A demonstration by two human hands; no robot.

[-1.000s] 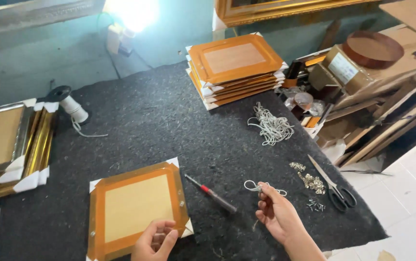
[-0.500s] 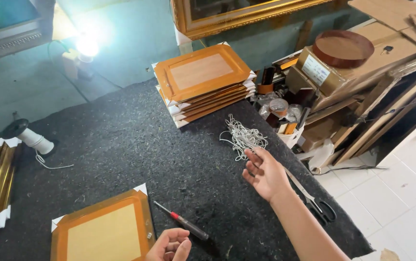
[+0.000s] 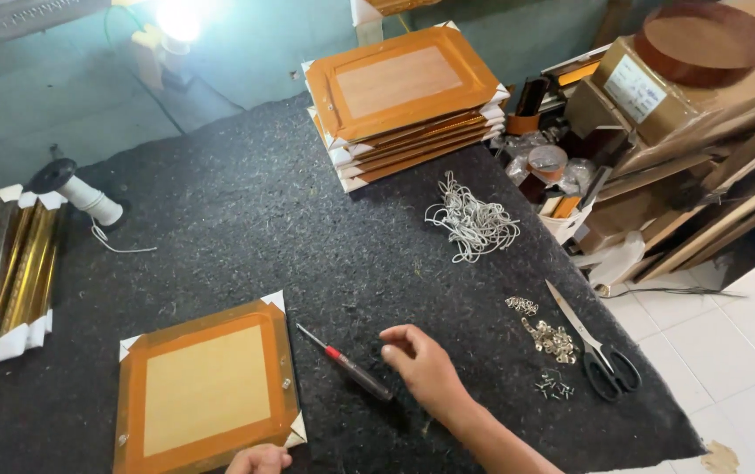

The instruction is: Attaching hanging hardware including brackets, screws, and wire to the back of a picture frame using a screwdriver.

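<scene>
The right hand (image 3: 421,364) hovers loosely curled, gripping nothing, just beside the red-collared dark-handled screwdriver (image 3: 347,364) on the black felt tabletop (image 3: 246,228). The left hand (image 3: 259,459) — mostly cropped, grip unclear — touches the orange-backed wooden picture frame (image 3: 204,391). A careless grab could roll the screwdriver away.

Place: a picture-framing workshop.
Surface: a dark felt-covered surface (image 3: 246,219) is carrying the work.
Stock: face-down frames (image 3: 404,88) are sitting stacked at the far edge of the surface, more gilt frames (image 3: 0,272) at its left edge.
Fittings: cord loops (image 3: 472,219), metal hangers (image 3: 553,338) and scissors (image 3: 595,347) are lying right of the surface's middle.
Clutter: boxes and wood strips (image 3: 702,167) are piling up beyond its right edge.
</scene>
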